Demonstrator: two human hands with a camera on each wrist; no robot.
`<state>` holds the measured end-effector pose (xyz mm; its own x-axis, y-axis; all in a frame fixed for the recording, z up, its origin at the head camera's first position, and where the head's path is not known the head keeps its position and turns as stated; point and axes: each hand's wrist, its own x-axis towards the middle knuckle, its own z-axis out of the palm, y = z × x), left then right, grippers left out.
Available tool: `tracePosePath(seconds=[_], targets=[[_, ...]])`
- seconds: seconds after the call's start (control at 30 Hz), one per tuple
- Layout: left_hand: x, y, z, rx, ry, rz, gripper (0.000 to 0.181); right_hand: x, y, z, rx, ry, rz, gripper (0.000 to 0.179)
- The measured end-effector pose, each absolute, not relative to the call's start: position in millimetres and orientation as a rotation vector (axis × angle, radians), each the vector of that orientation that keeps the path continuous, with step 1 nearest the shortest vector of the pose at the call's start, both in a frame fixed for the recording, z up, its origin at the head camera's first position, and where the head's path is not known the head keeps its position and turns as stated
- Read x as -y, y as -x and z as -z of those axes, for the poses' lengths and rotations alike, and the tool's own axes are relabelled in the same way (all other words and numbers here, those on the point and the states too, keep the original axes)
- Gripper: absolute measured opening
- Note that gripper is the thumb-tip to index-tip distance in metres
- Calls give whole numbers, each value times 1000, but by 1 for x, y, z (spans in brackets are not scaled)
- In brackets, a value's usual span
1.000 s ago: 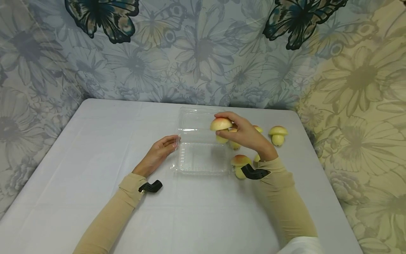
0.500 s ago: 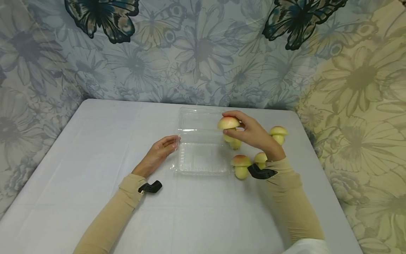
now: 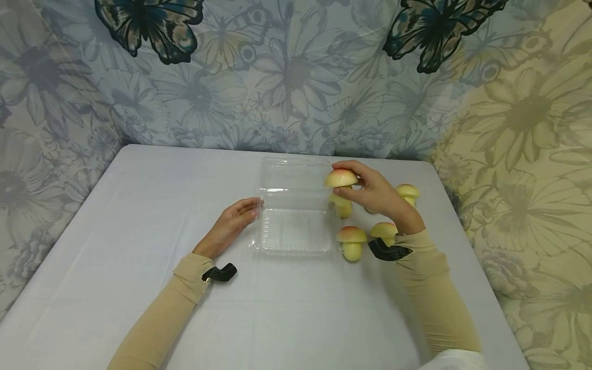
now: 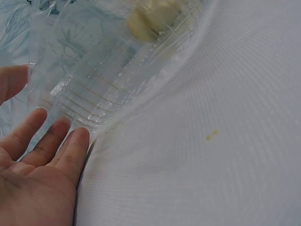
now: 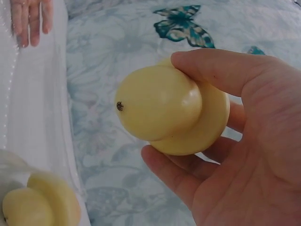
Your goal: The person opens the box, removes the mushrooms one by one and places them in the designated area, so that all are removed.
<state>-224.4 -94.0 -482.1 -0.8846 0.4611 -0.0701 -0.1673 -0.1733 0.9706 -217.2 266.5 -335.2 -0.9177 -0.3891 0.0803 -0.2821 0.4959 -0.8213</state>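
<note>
A yellow mushroom figure with a reddish cap top (image 3: pixel 340 178) is in my right hand (image 3: pixel 376 195), which grips it by the cap. In the right wrist view its rounded stem (image 5: pixel 153 103) points left, with thumb and fingers around the cap. A clear plastic clamshell container (image 3: pixel 296 253) lies with its lid (image 3: pixel 296 177) folded back. My left hand (image 3: pixel 231 226) rests at its left side, fingers extended; the left wrist view puts the fingertips (image 4: pixel 81 136) right at the container's ribbed wall. Another mushroom (image 3: pixel 344 211) stands below the held one, partly hidden by it.
More mushrooms stand right of the container: one in front (image 3: pixel 352 251), one by the right wrist (image 3: pixel 383 231), one at the far right (image 3: pixel 408 191). Another is mostly hidden under the right hand. A white cloth covers the table (image 3: pixel 277 318); patterned fabric hangs behind.
My right hand has moved to the right with the mushroom, away from above the container's right edge. The left hand and the container have stayed in place.
</note>
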Motion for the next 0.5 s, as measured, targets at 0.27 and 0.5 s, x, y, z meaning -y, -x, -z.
tracePosePath(seconds=[0.27, 0.5], targets=[[92, 224, 481, -1697, -340, -2098, 52, -281, 212, 334, -2618, 520, 1386, 51], [92, 224, 482, -1691, -316, -2112, 51, -290, 211, 337, -2602, 478, 1426, 52]])
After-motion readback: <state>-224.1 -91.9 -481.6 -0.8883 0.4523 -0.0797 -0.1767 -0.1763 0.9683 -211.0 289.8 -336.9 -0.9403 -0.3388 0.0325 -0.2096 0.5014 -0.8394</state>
